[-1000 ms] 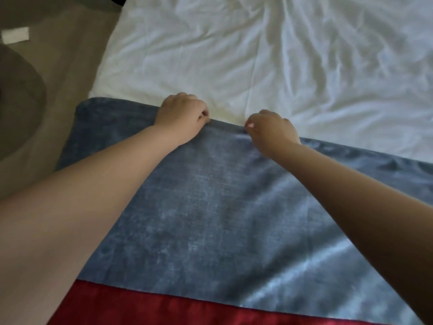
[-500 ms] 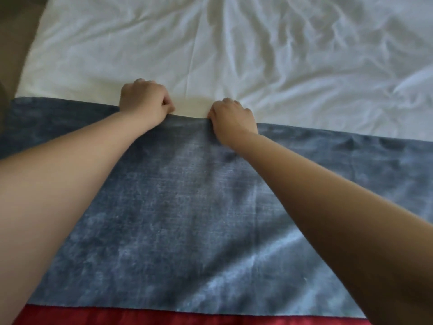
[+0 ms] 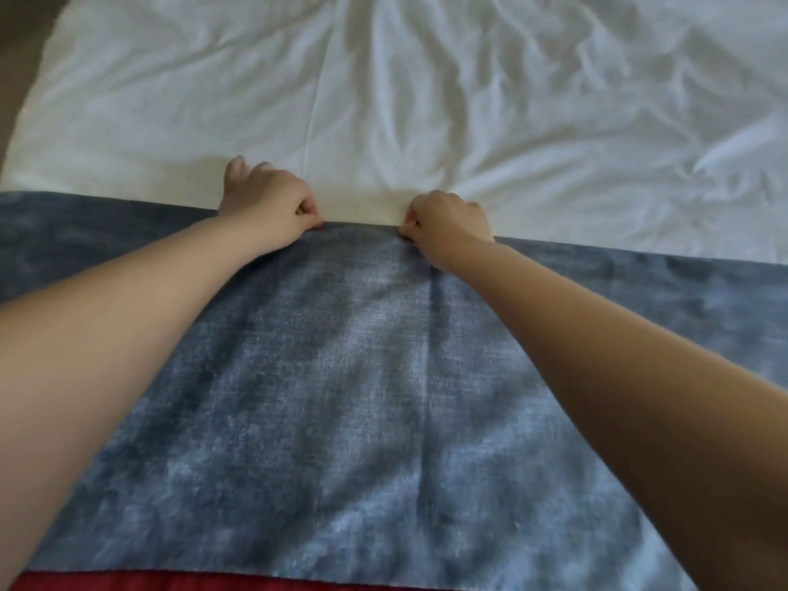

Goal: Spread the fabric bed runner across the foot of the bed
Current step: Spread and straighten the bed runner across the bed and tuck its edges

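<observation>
A blue-grey velvety bed runner (image 3: 341, 398) lies flat across the near part of the bed, reaching from the left edge of view to the right. A red band (image 3: 170, 584) borders its near side. My left hand (image 3: 266, 200) pinches the runner's far edge, fingers curled. My right hand (image 3: 447, 217) pinches the same edge a short way to the right. Between the two hands the edge is pulled straight. Beyond it lies the wrinkled white sheet (image 3: 469, 100) of the bed.
The bed's left side ends at the upper left, where brown floor (image 3: 21, 44) shows. The white sheet is creased and rumpled toward the upper right.
The view has swung left to right along the bed, so the floor has nearly left the picture. Both hands stay pinched on the runner's far edge, now slightly further apart.
</observation>
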Available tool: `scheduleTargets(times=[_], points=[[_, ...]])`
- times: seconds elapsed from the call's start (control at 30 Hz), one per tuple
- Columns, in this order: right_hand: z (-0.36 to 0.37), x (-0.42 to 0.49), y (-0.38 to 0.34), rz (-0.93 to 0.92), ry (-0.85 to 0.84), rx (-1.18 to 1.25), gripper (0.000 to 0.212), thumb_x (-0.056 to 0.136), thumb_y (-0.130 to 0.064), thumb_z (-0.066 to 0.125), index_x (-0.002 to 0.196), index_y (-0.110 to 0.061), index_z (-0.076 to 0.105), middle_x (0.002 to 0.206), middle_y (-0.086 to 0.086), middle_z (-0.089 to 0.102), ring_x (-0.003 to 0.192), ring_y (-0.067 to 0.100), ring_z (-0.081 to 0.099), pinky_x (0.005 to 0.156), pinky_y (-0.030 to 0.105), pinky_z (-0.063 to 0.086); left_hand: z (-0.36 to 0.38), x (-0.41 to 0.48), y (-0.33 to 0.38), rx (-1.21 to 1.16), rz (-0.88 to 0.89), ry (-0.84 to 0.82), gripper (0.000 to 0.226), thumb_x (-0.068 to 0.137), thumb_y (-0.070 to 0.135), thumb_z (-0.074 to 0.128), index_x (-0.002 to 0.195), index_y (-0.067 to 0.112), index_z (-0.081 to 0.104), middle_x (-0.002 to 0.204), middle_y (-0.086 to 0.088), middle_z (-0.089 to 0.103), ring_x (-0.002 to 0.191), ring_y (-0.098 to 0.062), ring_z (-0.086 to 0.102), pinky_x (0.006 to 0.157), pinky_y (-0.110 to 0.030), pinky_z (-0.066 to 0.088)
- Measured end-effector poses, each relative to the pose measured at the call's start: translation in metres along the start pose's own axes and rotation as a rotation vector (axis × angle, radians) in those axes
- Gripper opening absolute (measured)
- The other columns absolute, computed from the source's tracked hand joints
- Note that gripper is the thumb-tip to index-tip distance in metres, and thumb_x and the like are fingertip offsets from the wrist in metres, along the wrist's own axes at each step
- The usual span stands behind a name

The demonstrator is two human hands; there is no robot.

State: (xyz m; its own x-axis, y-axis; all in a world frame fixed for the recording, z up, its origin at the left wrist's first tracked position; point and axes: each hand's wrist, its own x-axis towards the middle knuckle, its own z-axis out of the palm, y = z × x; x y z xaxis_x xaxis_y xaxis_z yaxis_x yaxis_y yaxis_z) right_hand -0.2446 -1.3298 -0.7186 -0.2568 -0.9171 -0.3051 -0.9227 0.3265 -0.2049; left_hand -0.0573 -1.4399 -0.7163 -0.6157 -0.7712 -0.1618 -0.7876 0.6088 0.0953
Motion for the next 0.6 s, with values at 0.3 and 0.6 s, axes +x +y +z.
scheduleTargets(times=[0.3, 0.6], points=[[-0.023, -0.022, 0.014, -0.113, 0.251, -0.054, 0.044, 0.097, -0.04, 0.04, 0.133, -0.015, 0.045, 0.131, 0.007, 0.05, 0.12, 0.026, 0.046, 0.098, 0.041, 0.037, -0.026, -0.023, 0.026, -0.038, 0.046, 0.277, 0.042, 0.095, 0.041, 0.04, 0.122, 0.012, 0.056, 0.121, -0.014, 0.06, 0.107, -0.036, 0.055, 0.097, -0.046, 0.038], [-0.03, -0.087, -0.011, -0.105, 0.263, -0.097, 0.041, 0.099, -0.037, 0.036, 0.129, -0.014, 0.049, 0.127, 0.007, 0.054, 0.118, 0.026, 0.048, 0.095, 0.039, 0.038, -0.043, -0.09, 0.054, -0.056, 0.104, 0.203, 0.049, 0.097, 0.046, 0.033, 0.129, 0.014, 0.051, 0.13, -0.008, 0.056, 0.117, -0.029, 0.051, 0.108, -0.046, 0.028]])
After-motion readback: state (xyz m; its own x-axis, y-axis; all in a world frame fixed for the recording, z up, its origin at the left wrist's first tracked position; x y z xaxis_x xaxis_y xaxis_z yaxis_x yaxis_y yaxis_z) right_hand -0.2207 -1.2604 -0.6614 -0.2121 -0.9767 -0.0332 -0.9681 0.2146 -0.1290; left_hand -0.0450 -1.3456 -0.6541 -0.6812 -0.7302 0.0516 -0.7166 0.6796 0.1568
